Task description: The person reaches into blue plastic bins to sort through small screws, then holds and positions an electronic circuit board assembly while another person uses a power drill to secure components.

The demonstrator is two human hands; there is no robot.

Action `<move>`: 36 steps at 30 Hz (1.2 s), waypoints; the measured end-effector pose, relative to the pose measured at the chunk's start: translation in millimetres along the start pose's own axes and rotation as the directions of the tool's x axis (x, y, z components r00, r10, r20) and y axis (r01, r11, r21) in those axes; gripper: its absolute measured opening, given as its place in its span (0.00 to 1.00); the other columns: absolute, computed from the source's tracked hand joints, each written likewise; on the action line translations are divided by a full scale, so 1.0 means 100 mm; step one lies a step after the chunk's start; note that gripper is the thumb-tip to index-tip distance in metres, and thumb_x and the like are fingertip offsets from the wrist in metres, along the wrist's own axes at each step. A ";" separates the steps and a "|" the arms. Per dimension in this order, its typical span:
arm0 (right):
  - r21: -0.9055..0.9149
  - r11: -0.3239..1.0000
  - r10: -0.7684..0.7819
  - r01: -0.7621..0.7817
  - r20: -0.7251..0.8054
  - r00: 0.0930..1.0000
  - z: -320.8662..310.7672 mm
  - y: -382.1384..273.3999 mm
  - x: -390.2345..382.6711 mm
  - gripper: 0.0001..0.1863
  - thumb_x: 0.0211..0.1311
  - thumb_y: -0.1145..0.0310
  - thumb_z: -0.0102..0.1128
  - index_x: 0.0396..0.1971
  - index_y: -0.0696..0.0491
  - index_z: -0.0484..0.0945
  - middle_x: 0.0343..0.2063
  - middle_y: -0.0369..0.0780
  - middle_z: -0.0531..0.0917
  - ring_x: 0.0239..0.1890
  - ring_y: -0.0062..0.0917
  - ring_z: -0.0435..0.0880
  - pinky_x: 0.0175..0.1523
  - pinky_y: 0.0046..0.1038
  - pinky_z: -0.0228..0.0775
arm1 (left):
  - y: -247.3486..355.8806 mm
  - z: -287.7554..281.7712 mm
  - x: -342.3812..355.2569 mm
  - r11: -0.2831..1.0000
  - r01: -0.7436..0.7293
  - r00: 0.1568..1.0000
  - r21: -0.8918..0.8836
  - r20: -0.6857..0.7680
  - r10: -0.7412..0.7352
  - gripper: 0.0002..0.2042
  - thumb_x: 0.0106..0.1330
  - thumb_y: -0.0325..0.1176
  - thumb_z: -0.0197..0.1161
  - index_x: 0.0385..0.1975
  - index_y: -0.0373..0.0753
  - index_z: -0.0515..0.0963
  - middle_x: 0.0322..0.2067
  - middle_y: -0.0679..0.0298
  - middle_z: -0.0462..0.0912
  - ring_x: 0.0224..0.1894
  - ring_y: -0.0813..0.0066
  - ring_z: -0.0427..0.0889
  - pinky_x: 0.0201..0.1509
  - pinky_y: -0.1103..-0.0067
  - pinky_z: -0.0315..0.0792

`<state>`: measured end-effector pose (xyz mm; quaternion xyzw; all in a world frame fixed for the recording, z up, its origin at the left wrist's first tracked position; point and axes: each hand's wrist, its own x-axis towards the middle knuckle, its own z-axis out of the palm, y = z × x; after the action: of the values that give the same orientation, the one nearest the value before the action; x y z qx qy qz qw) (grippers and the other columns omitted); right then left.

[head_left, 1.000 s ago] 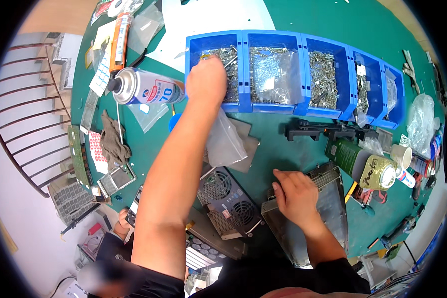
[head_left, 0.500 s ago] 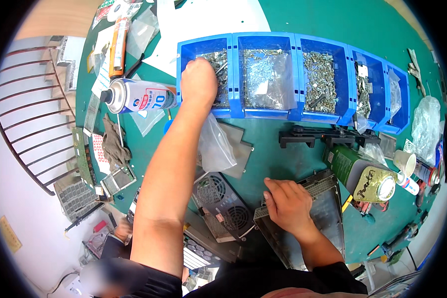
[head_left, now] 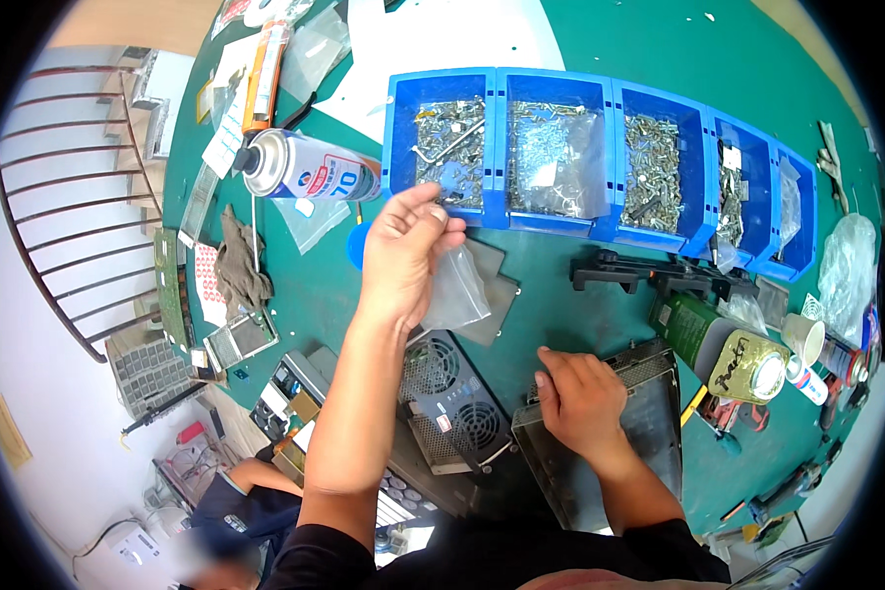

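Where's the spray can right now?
In the head view, the spray can is in the upper left, just left of the leftmost blue bin and above and to the left of the left hand.

On our left we see an aerosol can [head_left: 310, 169], an orange cartridge [head_left: 265, 74] and a brown rag [head_left: 243, 267], a metal railing [head_left: 72, 175] beyond; on our right, a green tin [head_left: 693, 323] beside a pale cup [head_left: 806, 339].

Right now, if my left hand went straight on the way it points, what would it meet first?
Probably the leftmost blue bin, at its front wall. Depth is unclear, though: your left hand may be high enough to pass over that wall, toward the screws inside.
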<state>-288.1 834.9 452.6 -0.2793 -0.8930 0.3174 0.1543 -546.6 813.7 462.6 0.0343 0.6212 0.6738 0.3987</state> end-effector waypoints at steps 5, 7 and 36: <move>0.004 1.000 0.008 -0.008 -0.013 1.000 0.00 0.00 0.01 0.14 0.56 0.68 0.64 0.43 0.53 0.82 0.34 0.36 0.84 0.34 0.29 0.82 0.37 0.30 0.73 | 0.13 -0.02 0.09 0.933 0.184 0.980 -0.310 0.127 -0.151 0.08 0.68 0.27 0.57 0.44 0.32 0.75 0.36 0.62 0.79 0.36 0.69 0.80 0.44 0.76 0.76; 0.001 1.000 -0.003 0.003 -0.008 1.000 0.00 0.00 0.01 0.14 0.56 0.68 0.64 0.43 0.53 0.82 0.34 0.36 0.85 0.34 0.29 0.82 0.37 0.30 0.73 | 0.18 0.07 0.28 0.981 0.128 0.988 -0.144 0.107 -0.114 0.09 0.67 0.28 0.58 0.44 0.34 0.75 0.31 0.65 0.77 0.33 0.71 0.78 0.36 0.78 0.75; 0.002 1.000 -0.022 0.022 -0.008 1.000 -0.02 -0.01 0.00 0.14 0.55 0.67 0.65 0.43 0.53 0.82 0.34 0.36 0.84 0.33 0.28 0.82 0.37 0.29 0.73 | -0.11 0.23 1.03 0.425 -0.167 0.935 0.890 0.006 0.354 0.10 0.60 0.33 0.60 0.29 0.30 0.79 0.28 0.52 0.84 0.28 0.61 0.83 0.36 0.70 0.77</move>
<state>-287.4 835.4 455.0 -0.2704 -0.8952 0.3154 0.1616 -598.6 890.9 412.6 0.2684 0.8981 0.3115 0.1560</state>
